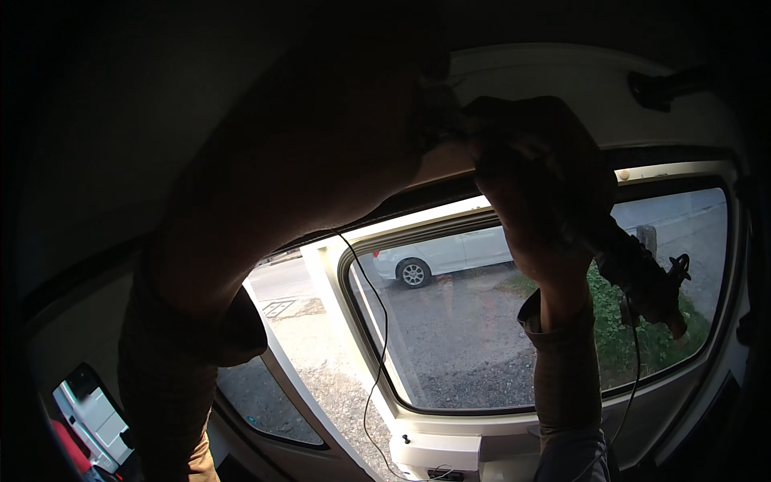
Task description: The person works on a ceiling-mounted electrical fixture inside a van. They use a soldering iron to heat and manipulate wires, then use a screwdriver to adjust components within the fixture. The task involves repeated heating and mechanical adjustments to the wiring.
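Off-white roof panel, mostly shadowed, arches above the vehicle's side window. L forearm crosses past the window's top L corner; R forearm blocks part of its glass. Thru the window: white car upper L, green plants lower R. Thin black wire hangs over the window's L edge. Dark grab handle above its R end.

R hand, by the window's top edge, looks curled; contents unclear. Dark elongated tool w/ cord slants over the window's R part, just beside R wrist. L hand, near R hand, too dark: can't tell how open or what's held.
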Demonstrator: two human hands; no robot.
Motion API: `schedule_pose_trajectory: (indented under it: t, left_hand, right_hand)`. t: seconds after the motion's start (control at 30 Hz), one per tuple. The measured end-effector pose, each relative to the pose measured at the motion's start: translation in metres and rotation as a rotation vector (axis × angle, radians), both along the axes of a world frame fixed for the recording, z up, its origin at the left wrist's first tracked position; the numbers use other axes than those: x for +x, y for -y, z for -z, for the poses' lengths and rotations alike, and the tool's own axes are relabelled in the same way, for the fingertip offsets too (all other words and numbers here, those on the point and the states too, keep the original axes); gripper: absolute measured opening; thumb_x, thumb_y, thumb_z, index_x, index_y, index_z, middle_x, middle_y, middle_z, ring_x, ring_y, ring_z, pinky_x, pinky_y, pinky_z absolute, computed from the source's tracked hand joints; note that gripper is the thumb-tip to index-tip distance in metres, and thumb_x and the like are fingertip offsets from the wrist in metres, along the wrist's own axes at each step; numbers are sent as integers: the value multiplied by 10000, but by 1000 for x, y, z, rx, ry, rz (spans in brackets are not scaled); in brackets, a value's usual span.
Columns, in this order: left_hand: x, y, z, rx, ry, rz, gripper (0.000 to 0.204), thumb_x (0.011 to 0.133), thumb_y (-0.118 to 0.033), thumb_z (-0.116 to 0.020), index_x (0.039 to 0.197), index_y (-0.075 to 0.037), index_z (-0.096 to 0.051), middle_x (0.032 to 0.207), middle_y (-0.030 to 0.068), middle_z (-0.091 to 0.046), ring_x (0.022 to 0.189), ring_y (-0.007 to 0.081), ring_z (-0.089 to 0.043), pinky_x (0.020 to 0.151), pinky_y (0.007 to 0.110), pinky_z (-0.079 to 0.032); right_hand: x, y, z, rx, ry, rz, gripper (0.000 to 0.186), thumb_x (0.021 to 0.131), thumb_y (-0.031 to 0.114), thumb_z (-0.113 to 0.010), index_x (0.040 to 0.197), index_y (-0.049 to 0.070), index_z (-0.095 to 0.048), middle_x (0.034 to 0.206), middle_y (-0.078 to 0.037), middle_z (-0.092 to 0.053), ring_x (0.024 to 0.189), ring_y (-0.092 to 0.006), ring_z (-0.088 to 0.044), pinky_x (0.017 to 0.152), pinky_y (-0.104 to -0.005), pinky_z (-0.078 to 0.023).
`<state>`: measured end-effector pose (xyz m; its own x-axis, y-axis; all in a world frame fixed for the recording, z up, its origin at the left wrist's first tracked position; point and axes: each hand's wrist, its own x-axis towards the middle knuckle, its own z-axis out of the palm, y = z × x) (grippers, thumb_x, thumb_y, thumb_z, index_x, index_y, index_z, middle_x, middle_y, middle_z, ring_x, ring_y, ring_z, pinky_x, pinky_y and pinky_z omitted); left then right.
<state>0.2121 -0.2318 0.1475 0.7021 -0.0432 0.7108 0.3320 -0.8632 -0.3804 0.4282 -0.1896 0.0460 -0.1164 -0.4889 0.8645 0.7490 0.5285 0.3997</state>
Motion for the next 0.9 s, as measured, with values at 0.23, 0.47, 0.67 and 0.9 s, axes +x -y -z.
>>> schedule_pose_trajectory:
  t: [0.23,0.47,0.67,0.9]
  left_hand:
    - [11,3,12,160,51,-115,219,913,46,-521,1122,54,-588,957,237,-725,950,350,-740,834,426,-588]
    - [4,2,2,62,-23,2,182,910,53,-531,1079,44,-597,968,223,-729,963,316,-745,825,402,-586]
    - [2,-6,3,243,-36,-14,184,895,47,-584,1079,43,-587,897,199,-709,918,315,-731,800,409,-571]
    - [7,-34,2,357,38,62,243,877,-61,-689,1097,-1,-607,917,175,-698,919,323,-720,813,427,-571]
  right_hand:
    - [2,2,0,-11,3,4,232,920,91,-765,1139,31,-715,1020,-73,-745,863,-126,-711,720,-260,-570]
    - [-1,4,-1,-17,4,-2,230,921,90,-763,1139,32,-716,1022,-74,-746,868,-128,-712,725,-261,-572]
    - [-3,6,-2,-20,1,-8,229,922,89,-762,1139,32,-716,1024,-74,-747,872,-129,-713,728,-262,-573]
    - [-6,7,-4,-16,-4,-9,227,923,88,-760,1139,33,-717,1026,-75,-747,876,-130,-714,733,-263,-574]
